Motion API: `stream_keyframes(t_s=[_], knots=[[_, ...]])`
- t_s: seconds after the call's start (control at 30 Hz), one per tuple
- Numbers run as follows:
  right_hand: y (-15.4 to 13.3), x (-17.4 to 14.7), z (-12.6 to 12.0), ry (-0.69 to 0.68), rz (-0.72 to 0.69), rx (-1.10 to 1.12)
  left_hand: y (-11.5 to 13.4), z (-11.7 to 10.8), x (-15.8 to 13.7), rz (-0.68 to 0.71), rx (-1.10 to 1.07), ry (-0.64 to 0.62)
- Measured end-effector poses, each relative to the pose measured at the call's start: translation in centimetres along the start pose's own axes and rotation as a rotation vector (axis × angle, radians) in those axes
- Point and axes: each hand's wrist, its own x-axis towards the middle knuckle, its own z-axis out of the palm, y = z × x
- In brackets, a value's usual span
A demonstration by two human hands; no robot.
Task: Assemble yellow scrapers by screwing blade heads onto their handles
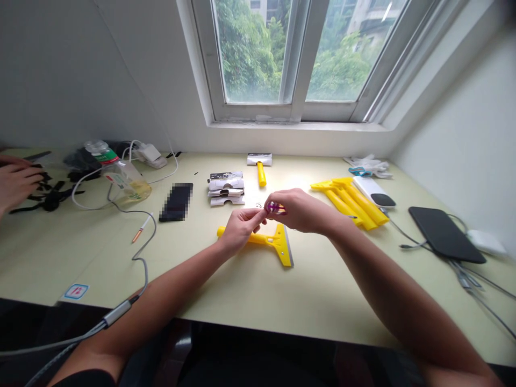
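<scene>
between both hands (pixel 266 212), small purple tool (pixel 274 206)

There is one view, from a camera worn on the person's head. It looks forward and down over the tabletop (pixel 330 301), with both forearms running in from the bottom edge and the hands (pixel 274 215) meeting near the middle, fairly close to the lens. The far edge of the tabletop, the wall and a window (pixel 298 54) fill the upper part. Another person's hand (pixel 14 180) enters at the left edge. The wide lens bends straight lines towards the borders.
</scene>
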Motion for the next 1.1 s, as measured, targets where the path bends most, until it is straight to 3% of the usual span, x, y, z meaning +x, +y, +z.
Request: stream_keyframes(t_s=[0.1, 0.2, 0.33, 0.4, 0.47, 0.6, 0.8, 0.9, 1.0, 1.1], knots=[[-0.3, 0.1, -0.2, -0.017, 0.006, -0.035, 0.2, -0.1, -0.1, 0.020, 0.125, -0.025], [0.3, -0.1, -1.0, -0.038, 0.082, -0.078, 0.4, -0.2, -0.2, 0.140, 0.315, -0.045], [3.9, -1.4, -2.5, -0.213, 0.401, -0.130, 0.0, -0.3, -0.4, 0.367, 0.628, -0.061], [6.5, -2.3, -2.7, -0.359, 0.589, -0.133, -0.4, -0.3, -0.5, 0.433, 0.785, -0.090], [8.9, -3.2, -2.5, -0.383, 0.693, -0.108, -0.8, -0.3, -0.5, 0.461, 0.938, -0.117], [11.6, -4.1, -1.1, -0.309, 0.649, 0.025, -1.0, -0.3, -0.6, 0.481, 1.165, -0.166], [11.8, -4.0, -1.0, -0.257, 0.589, 0.016, -0.6, -0.5, -0.7, 0.509, 1.260, -0.234], [9.9, -3.8, -2.9, -0.191, 0.581, -0.026, -0.6, -0.4, -0.8, 0.532, 1.264, -0.282], [6.2, -3.4, -5.0, 0.022, 0.491, 0.021, -0.6, -0.3, -0.9, 0.528, 1.251, -0.341], [1.9, -3.2, -5.9, 0.321, 0.307, 0.437, -0.5, -0.4, -1.0, 0.468, 1.253, -0.361]])
